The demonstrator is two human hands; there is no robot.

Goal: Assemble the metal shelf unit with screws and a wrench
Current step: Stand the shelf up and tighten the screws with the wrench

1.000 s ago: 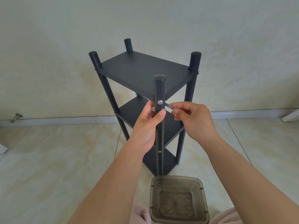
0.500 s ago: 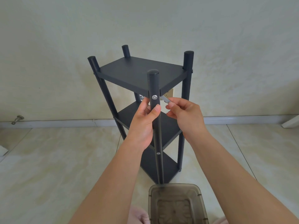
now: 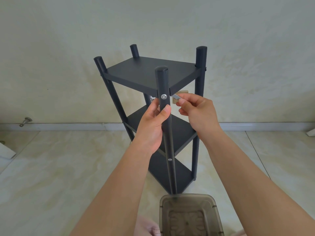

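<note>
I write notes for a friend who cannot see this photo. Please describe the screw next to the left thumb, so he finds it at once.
Start at the black shelf unit and take its nearest post, gripped by the left hand. The screw sits level with the top shelf, just above the thumb. It is larger and brighter than the second screw lower on the same post.

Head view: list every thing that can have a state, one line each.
Shelf unit: upright on the floor, three shelves fitted.
Front post: gripped by the left hand.
Top screw: seated in the front post.
Wrench: pinched by the right hand, beside the post.
Plastic bin: open, on the floor.
</note>
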